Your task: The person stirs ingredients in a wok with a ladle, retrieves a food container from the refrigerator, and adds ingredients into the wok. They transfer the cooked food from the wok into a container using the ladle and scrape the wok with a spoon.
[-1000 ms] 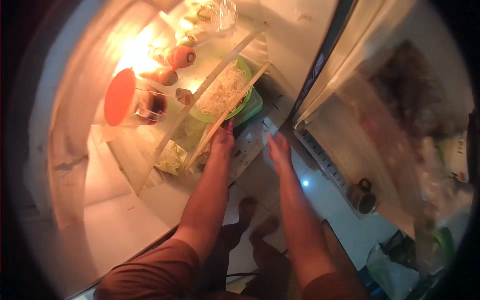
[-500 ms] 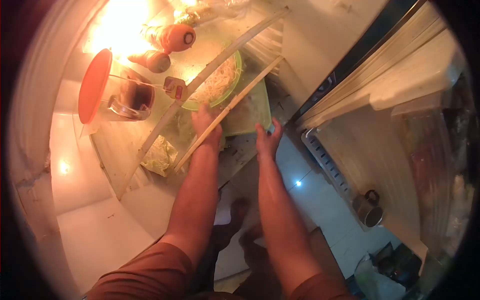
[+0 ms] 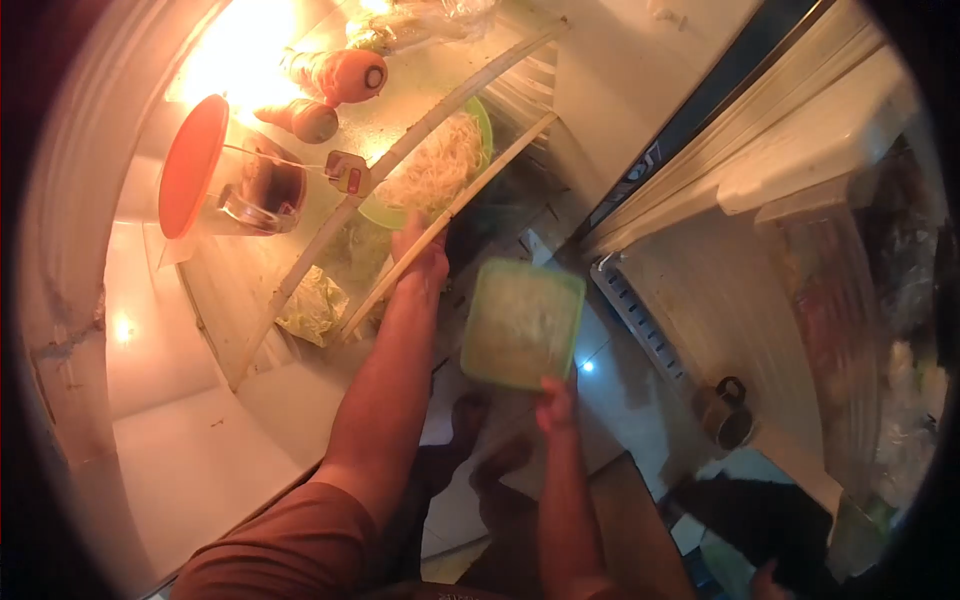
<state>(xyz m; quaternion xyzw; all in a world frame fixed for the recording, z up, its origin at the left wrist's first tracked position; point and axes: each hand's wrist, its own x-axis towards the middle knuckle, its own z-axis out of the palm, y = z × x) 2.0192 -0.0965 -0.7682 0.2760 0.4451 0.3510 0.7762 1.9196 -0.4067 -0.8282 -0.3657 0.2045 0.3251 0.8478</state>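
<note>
Red-lidded jar (image 3: 265, 188) is sitting by two carrots (image 3: 345, 77); left hand (image 3: 430, 263) is resting near the green bowl (image 3: 486, 133), I'm not seeing if fingers are gripping; green box (image 3: 522, 325) is hanging over the floor (image 3: 450, 512); right hand (image 3: 557, 407) is pinching its near edge

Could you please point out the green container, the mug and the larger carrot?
Green container (image 3: 523, 325): head view, middle of its broad flat face.
Mug (image 3: 722, 422): head view, on its body.
Larger carrot (image 3: 342, 76): head view, middle of its length.

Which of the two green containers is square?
The container held in the right hand; the other, by the left hand, is a round bowl.
</note>
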